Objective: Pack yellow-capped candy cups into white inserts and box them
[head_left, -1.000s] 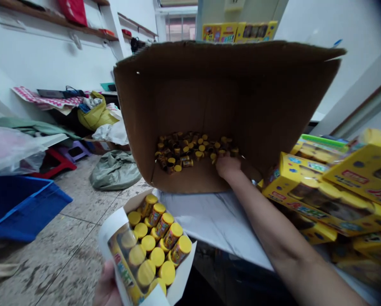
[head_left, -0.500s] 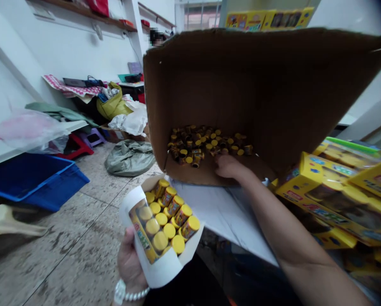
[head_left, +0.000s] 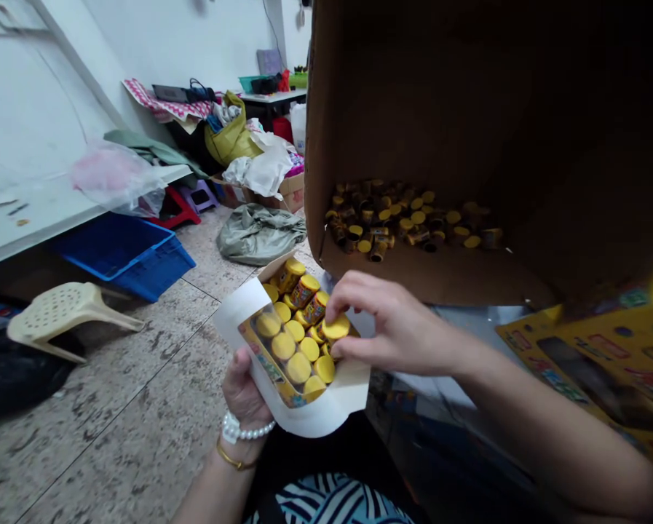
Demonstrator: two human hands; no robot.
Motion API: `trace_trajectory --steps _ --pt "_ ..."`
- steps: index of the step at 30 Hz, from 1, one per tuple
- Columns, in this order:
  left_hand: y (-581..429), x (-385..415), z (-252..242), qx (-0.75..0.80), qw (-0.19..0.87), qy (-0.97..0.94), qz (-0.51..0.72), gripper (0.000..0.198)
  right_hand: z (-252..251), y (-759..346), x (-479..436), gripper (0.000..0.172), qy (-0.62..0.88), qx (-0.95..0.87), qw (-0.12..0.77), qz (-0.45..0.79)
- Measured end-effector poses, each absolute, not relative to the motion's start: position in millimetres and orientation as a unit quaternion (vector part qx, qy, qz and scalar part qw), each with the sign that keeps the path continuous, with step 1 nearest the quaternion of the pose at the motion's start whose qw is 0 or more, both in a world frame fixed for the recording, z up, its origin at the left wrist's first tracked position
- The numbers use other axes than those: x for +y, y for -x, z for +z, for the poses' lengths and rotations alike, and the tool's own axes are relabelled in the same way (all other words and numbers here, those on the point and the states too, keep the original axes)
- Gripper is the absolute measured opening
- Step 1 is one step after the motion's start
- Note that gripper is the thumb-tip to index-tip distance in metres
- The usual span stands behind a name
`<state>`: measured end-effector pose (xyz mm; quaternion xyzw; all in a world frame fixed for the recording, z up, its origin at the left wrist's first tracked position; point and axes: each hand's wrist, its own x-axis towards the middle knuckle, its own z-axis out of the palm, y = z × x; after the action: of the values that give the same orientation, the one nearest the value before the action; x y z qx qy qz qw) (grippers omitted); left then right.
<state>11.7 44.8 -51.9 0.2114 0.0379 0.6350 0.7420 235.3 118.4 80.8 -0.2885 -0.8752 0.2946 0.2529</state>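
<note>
My left hand (head_left: 247, 393) is closed round the lower left side of an open window box (head_left: 315, 426) with white inner flaps. Rows of small tubs (head_left: 282, 346) with yellow lids fill it, seen partly through its clear window. At the box's right side, my right hand (head_left: 378, 320) pinches one yellow-lidded tub (head_left: 335, 327) between thumb and fingers, among the other tubs. Behind, a large cardboard carton (head_left: 318, 145) lies on its side with its mouth toward me. Many loose tubs (head_left: 400, 215) are heaped on its lower wall.
Yellow window boxes (head_left: 577, 364) stand at the right, close to my right forearm. On the floor to the left are a cream stool (head_left: 64, 309), a blue crate (head_left: 129, 255) and a grey-green sack (head_left: 260, 233). A white table (head_left: 42, 211) runs along the left.
My right hand has come out of the carton to the window box, with a tub in its fingers. My left hand still holds the box. The view has shifted down and left.
</note>
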Motion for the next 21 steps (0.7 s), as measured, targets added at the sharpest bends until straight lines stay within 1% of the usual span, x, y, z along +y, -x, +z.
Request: trace_trajectory --steps 4,5,7,8,11,12,14,16,19,21 --pt "-10 44 -50 0.015 0.743 -0.210 0.635 0.030 70 -226 118 0.023 0.259 -0.926 0.153 0.230" --pt "-11 44 -50 0.009 0.746 -0.206 0.633 0.032 68 -225 118 0.021 0.264 -0.932 0.135 0.207" --pt "-12 45 -51 -0.006 0.754 -0.198 0.627 0.035 66 -223 118 0.012 0.277 -0.941 0.110 0.159" --pt "-13 45 -51 -0.010 0.756 -0.193 0.626 0.036 65 -222 118 0.012 0.280 -0.944 0.105 0.140" --pt "-17 45 -50 -0.001 0.756 -0.194 0.625 0.035 62 -220 116 0.029 0.267 -0.950 0.117 0.115" --pt "-19 45 -50 0.011 0.756 -0.196 0.624 0.034 60 -219 115 0.031 0.263 -0.951 0.122 0.110" --pt "-22 43 -50 0.037 0.753 -0.200 0.626 0.035 56 -218 114 0.027 0.262 -0.952 0.122 0.096" --pt "-25 42 -49 0.063 0.751 -0.200 0.627 0.042 54 -217 113 0.018 0.254 -0.955 0.120 0.091" --pt "-25 42 -46 0.093 0.742 -0.197 0.634 0.051 57 -217 111 0.010 0.239 -0.948 0.160 0.138" --pt "-23 42 -43 0.101 0.728 -0.195 0.649 0.047 63 -219 109 0.020 0.218 -0.931 0.202 0.210"
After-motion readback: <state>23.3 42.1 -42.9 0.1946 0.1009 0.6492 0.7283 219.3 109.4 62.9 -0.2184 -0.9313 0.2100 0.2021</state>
